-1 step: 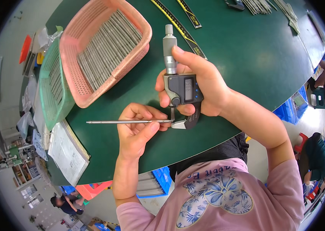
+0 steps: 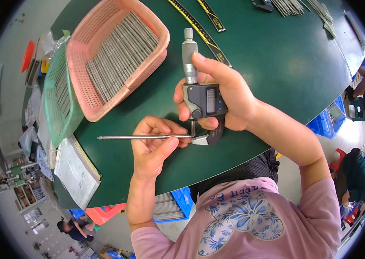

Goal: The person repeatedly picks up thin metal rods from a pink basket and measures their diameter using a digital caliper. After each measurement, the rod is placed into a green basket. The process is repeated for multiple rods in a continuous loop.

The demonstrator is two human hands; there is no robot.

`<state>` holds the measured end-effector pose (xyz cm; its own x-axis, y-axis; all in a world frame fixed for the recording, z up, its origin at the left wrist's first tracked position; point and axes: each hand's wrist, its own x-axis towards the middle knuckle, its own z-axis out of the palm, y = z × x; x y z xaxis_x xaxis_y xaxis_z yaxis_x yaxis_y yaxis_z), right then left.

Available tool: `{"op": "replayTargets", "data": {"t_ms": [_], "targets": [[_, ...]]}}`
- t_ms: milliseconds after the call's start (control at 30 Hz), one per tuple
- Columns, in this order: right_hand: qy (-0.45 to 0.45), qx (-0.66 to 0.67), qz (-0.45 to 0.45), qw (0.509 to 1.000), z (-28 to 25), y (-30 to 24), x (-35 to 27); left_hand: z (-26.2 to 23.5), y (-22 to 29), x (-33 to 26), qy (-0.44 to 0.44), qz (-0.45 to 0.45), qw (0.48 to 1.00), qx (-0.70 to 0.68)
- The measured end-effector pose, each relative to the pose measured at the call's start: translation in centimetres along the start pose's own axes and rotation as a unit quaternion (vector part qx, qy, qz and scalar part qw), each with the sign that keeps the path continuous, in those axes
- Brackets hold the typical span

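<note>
Head view looks down on a dark green table [image 2: 277, 56], and I see both hands working above it. My right hand [image 2: 221, 97] is wrapped around a grey digital micrometer with a silver thimble [image 2: 202, 101]; the thumb lies on the lower frame and the index finger reaches up beside the thimble, so this hand is closed and holding the tool upright. My left hand [image 2: 154, 144], just below and to the left of the right one, pinches a thin long steel rod [image 2: 143, 137] between thumb and fingers. The rod lies level, its right end sits between the measuring faces at the bottom of the micrometer, and its left end sticks out free beyond the left hand. Farther up and left from the left hand stands a pink plastic basket [image 2: 156, 56] filled with many similar rods, and a green plastic basket [image 2: 59, 108] touches its left side. Left below the left hand lies an open paper notebook [image 2: 76, 170].
</note>
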<state>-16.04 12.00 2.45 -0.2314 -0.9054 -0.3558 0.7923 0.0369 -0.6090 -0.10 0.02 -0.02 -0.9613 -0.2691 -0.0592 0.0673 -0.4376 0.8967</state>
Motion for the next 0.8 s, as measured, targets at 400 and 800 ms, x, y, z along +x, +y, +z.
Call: {"op": "replayTargets", "data": {"t_ms": [400,800], "targets": [[-0.023,-0.010,-0.012,1.000,-0.16,0.24,0.02,0.22,0.24,0.04,0.011,-0.001,1.000,0.010],[0.015,-0.029,-0.016,0.999,0.00,0.14,-0.16,-0.14,0.29,-0.06,0.024,0.018,0.999,-0.016]]}}
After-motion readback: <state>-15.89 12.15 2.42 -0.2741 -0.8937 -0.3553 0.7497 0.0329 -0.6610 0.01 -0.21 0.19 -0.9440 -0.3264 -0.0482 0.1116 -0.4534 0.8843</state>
